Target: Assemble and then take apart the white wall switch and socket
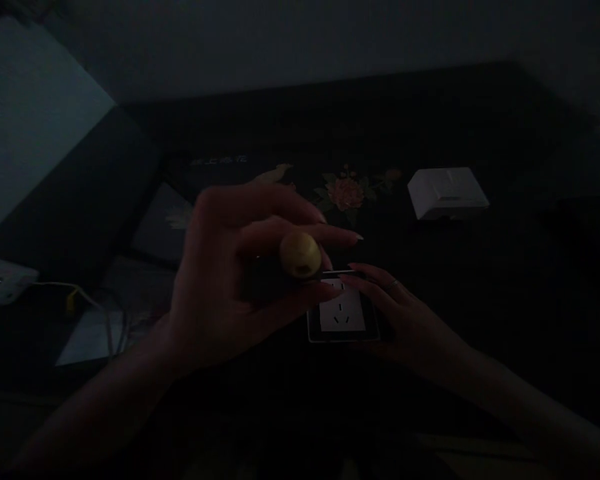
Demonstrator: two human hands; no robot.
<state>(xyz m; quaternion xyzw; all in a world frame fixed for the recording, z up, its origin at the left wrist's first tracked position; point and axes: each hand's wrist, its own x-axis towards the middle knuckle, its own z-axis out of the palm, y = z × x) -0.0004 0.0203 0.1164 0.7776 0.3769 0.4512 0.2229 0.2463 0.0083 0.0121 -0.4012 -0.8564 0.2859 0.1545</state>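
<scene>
The view is very dark. My left hand [220,267] is closed around what looks like a screwdriver [301,255]; its rounded yellowish handle end faces me, and its shaft and tip are hidden. Just beyond it is a wall socket [343,308] with a pale centre plate, slots and a dark frame with a thin light edge. My right hand [395,300], with a ring on one finger, grips the socket's upper right side. My left thumb covers part of the socket's upper left. I cannot tell whether the screwdriver touches the socket.
A white box-like object [447,193] lies at the right on the dark table mat [290,373], which has a printed flower [346,193]. At the left, a white power strip [5,280] trails a pale cable [97,303] near a sheet of paper [85,340].
</scene>
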